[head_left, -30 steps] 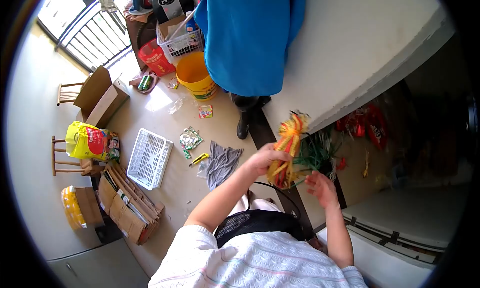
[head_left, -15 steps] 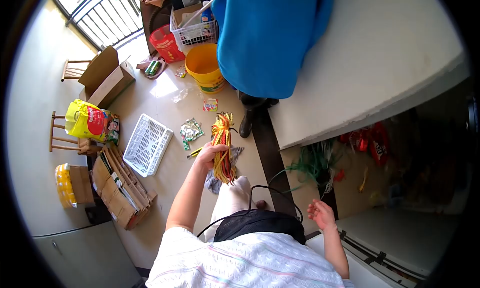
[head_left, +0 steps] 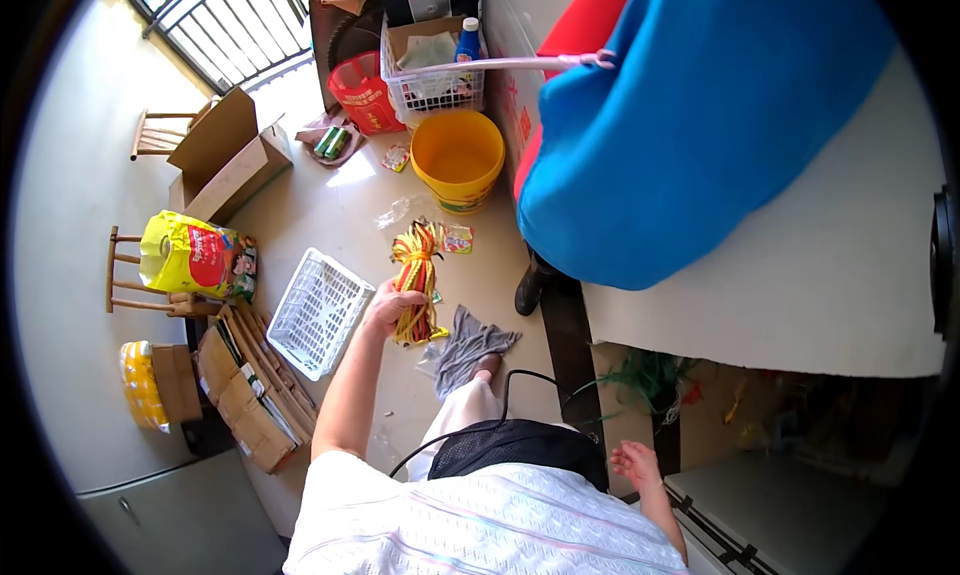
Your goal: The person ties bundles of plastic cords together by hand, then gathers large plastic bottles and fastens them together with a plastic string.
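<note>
My left hand (head_left: 388,310) is wrapped round a tied bundle of yellow, red and orange cords (head_left: 414,285), held out over the floor. Beneath it a grey cloth (head_left: 474,350) lies by my foot. My right hand (head_left: 637,462) hangs at my right side, fingers apart and holding nothing. A tangle of green strands (head_left: 650,380) is nearest to it, under the edge of a pale tabletop. Farther ahead of the bundle stands a yellow bucket (head_left: 457,158).
A white plastic basket (head_left: 318,310) and flattened cardboard (head_left: 252,390) lie at the left, near an open carton (head_left: 235,170) and a yellow bag (head_left: 200,255). A large blue cloth (head_left: 690,135) with a black boot (head_left: 530,290) below it is ahead right, beside the pale tabletop (head_left: 850,265).
The view has shifted. My left hand and the cord bundle have moved slightly left. The blue cloth now appears farther right, with red fabric and a pink stick beside it. My right hand stays free.
</note>
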Motion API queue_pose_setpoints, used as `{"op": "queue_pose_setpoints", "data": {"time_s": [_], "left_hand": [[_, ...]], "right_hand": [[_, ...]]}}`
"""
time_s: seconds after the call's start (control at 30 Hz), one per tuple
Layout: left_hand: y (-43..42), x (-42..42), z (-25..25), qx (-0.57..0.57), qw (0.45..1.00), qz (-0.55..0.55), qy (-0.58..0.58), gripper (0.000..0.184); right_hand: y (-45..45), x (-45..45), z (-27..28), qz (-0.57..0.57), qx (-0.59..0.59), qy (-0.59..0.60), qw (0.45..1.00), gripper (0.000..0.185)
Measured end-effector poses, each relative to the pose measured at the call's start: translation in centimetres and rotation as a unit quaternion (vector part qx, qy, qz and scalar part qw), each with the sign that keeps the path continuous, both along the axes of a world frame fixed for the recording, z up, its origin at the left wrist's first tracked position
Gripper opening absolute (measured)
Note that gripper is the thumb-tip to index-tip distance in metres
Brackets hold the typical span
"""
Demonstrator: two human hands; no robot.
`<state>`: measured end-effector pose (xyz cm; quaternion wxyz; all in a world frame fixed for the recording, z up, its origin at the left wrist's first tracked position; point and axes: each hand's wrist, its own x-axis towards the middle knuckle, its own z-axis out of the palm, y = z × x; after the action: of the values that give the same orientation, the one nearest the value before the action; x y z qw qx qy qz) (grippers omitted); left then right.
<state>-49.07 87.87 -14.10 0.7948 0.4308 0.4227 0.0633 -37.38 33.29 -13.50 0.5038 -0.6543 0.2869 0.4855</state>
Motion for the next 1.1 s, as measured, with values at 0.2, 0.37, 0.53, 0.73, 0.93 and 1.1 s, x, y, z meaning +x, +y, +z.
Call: {"op": "queue_pose_setpoints", "data": {"time_s": [0.2,0.37,0.53,0.73,0.93,1.1], "left_hand": [[7.1,1.8,2.7,0.081,0.997,0.002,0.015,0.039],[9.1,3.3,3.4,0.104,0.994,0.016,0.003,0.038],[14.2,6.5,6.0,0.235,0.968,0.007,0.084,0.03],[28.6,17.0,13.0,0.577,0.779,-0.091,0.228,0.068],[28.9,25.9,15.1,0.746,0.649,0.019,0.148,0.066],[18.0,21.1,-2.8,0.681,0.695,-0.204,0.102,0.065]], "right_hand": [[3.1,0.9,-1.3,0.031,0.014,0.004,0.999,0.019],[3.9,1.2,-1.8,0.052,-0.038,0.003,0.998,0.021],[4.0,1.2,-1.6,0.057,-0.055,-0.002,0.997,0.022],[3.7,0.3,-1.4,0.057,-0.085,0.003,0.995,0.02],[3.5,-0.3,-1.5,0.038,-0.077,-0.006,0.996,0.021],[4.1,-1.6,-0.6,0.044,-0.082,-0.014,0.996,0.021]]}}
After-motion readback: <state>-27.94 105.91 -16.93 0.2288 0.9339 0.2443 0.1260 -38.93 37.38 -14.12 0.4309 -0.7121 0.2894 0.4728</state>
